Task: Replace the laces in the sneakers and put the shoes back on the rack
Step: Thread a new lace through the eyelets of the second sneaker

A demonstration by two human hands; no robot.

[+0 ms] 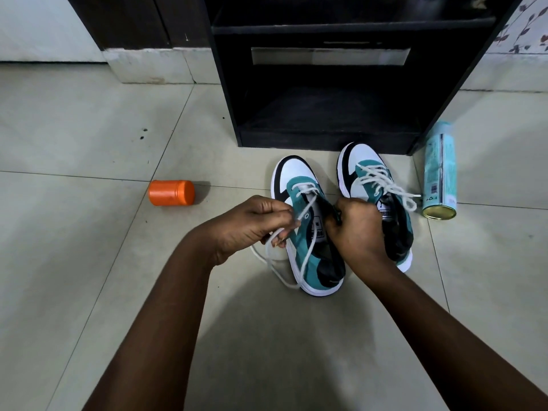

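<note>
On the tiled floor [89,143], against the far wall, stands a black shoe rack [329,93] whose bottom shelf holds nothing. Just before it sit two teal, white and black sneakers: the right sneaker [364,173] fully laced, the left sneaker [308,256] laced only at the lowest eyelets. A pale blue spray can [439,173] lies beside the right sneaker; an orange jar [171,193], lid on, lies well to the left. The left hand [249,223] pinches the loose white lace [302,215] in closed fingers; the right hand [355,229] grips the left sneaker's collar.
</note>
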